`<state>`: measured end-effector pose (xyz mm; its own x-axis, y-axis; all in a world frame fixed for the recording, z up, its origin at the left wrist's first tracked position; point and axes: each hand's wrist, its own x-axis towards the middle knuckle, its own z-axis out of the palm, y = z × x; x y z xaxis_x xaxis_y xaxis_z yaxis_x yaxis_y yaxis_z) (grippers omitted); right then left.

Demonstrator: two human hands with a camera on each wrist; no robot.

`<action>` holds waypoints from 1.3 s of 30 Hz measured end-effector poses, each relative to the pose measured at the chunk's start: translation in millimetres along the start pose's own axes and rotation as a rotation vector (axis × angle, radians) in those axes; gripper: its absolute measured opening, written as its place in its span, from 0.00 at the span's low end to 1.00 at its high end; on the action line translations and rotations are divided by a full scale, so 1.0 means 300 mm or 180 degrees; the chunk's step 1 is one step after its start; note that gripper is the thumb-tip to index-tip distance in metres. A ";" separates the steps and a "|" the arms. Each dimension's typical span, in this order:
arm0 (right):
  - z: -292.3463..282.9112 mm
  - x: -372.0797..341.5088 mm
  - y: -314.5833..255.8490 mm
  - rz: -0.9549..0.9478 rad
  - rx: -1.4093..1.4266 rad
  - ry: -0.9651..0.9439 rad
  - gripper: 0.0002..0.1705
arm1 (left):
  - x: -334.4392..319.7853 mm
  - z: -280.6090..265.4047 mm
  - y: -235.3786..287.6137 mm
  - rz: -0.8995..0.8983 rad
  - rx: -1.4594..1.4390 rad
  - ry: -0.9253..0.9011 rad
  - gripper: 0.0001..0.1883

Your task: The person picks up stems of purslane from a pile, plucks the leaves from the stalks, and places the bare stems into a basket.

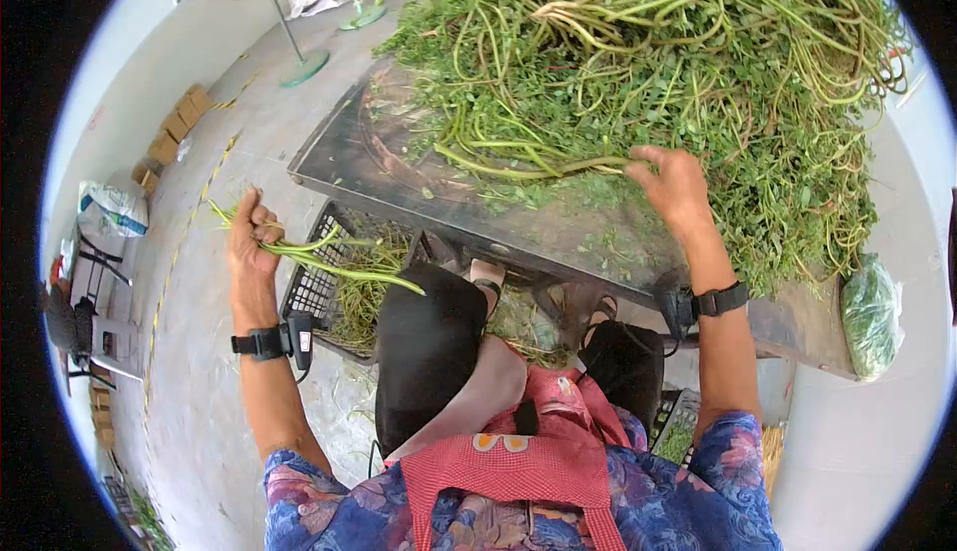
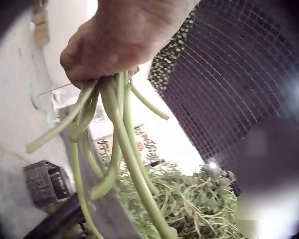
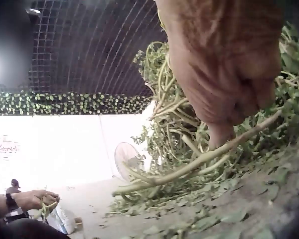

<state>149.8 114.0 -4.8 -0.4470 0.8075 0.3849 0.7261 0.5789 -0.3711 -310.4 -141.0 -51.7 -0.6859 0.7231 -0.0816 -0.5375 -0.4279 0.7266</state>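
Out to the left of the table, my left hand (image 1: 254, 237) grips a small bunch of green stems (image 1: 329, 260). Their cut ends hang down from its fingers in the left wrist view, stems (image 2: 123, 134) of uneven length. My right hand (image 1: 674, 190) is at the near edge of a large heap of leafy greens (image 1: 638, 72), its thumb and finger pinching a long thick stem (image 1: 543, 166). In the right wrist view that stem (image 3: 189, 167) lies low over the tabletop, under the fingertips; the curled palm hides part of the grip.
The dark table (image 1: 469, 207) bears the heap and scattered leaves. Below its left end stands a black crate (image 1: 319, 297) of stem pieces. A plastic bag of greens (image 1: 870, 317) is at the right end. A standing fan (image 1: 269, 12) and cardboard boxes (image 1: 179, 117) are farther off.
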 end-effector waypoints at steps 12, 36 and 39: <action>-0.067 0.048 -0.042 -0.0521 -0.0583 -0.0190 0.14 | 0.041 -0.321 -0.342 -0.0676 0.2169 0.1521 0.25; -0.377 -0.084 0.047 0.0992 0.2732 -0.0721 0.14 | -0.336 0.892 -0.532 0.2275 0.3242 -0.2891 0.08; -0.360 -0.085 0.056 0.0887 0.2556 -0.0719 0.14 | -0.341 0.952 -0.606 0.2726 0.3234 -0.2753 0.10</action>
<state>229.8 91.0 70.4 -0.4627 0.8853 0.0467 0.2753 0.1936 -0.9417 -2.5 17.7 19.6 0.0643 0.6975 0.7137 0.6270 -0.5846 0.5149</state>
